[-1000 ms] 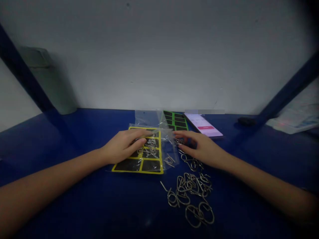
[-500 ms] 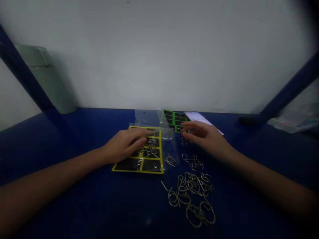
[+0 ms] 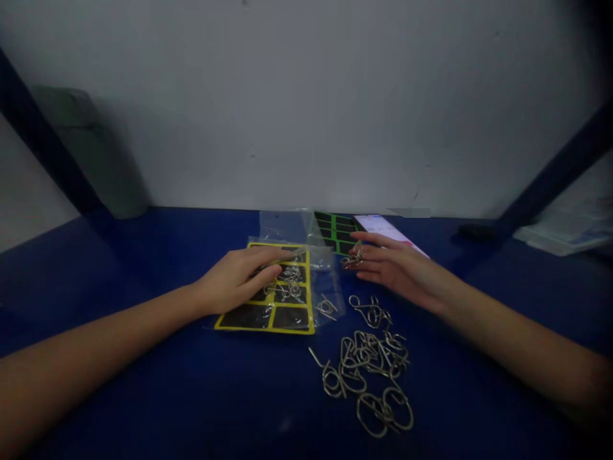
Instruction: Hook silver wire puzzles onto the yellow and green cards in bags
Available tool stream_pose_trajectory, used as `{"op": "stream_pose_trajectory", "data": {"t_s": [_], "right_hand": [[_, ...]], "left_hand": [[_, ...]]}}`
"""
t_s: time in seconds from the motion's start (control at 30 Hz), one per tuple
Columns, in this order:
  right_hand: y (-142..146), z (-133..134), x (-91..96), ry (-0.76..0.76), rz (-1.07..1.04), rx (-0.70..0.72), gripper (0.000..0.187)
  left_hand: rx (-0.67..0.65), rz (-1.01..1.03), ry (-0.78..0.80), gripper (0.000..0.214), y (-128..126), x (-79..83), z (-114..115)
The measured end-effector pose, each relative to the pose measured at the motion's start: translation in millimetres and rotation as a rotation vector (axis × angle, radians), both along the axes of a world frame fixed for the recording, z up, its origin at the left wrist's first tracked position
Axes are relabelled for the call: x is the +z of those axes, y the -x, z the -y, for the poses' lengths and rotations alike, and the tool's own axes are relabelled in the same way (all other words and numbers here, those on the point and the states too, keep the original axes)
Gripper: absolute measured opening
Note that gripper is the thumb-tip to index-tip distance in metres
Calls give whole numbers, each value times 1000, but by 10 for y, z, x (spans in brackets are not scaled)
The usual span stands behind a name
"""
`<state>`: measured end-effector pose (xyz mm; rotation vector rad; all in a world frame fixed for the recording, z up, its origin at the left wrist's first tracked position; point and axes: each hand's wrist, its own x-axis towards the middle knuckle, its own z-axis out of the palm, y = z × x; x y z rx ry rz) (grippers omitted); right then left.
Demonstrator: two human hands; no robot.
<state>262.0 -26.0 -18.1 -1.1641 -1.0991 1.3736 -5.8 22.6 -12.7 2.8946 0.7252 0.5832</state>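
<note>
My left hand [image 3: 234, 281] lies on a clear plastic bag [image 3: 325, 275], its fingers gathering the film over a yellow-framed black card [image 3: 244, 317]. Tangled metal wire puzzles [image 3: 287, 284] sit on that card, partly under my fingers. My right hand [image 3: 395, 268] reaches toward the bag's right side, with a small wire puzzle [image 3: 353, 258] caught at its fingertips. Below it, a loose pile of bent wire puzzles [image 3: 352, 377] lies on the table, nearer my right hand than my left.
A green-framed black card [image 3: 335, 230] and a smartphone [image 3: 383, 225] lie at the back of the blue table [image 3: 143, 268]. Dark blue posts rise at both sides. A grey-green cylinder [image 3: 90, 153] stands back left; papers [image 3: 565, 233] lie far right.
My right hand has dropped and spread its fingers, and the small wire puzzle now sits at its fingertips, farther back than before. My left hand and the pile have not visibly moved.
</note>
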Motion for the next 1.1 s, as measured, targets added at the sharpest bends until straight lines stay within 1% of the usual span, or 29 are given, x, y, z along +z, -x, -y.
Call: {"op": "stream_pose_trajectory", "data": {"t_s": [0.23,0.43,0.53,0.6,0.67,0.77,0.83,1.1], "right_hand": [[-11,-2,-23,-121,81,-122,35],[0,38,31,-261,298,-258,24],[-7,43,57,-317,373,-297,21],[-18,34,63,-345,367,-287,21],[-26,22,61,-337,283,-260,21],[-27,10,48,-264,132,-212,20],[-24,6,37,-223,88,-183,21],[2,12,16,-191,115,-125,24]], "left_hand": [[-15,8,4,33,-3,-4,-10],[-3,-1,19,33,-14,7,1],[-10,6,15,32,-10,-2,-3],[-9,4,10,32,-6,-6,-6],[-6,3,6,32,-3,-7,-7],[-4,-1,8,32,-4,-4,-10],[-3,-6,8,33,-7,-3,-13],[2,-18,0,33,5,6,4]]}}
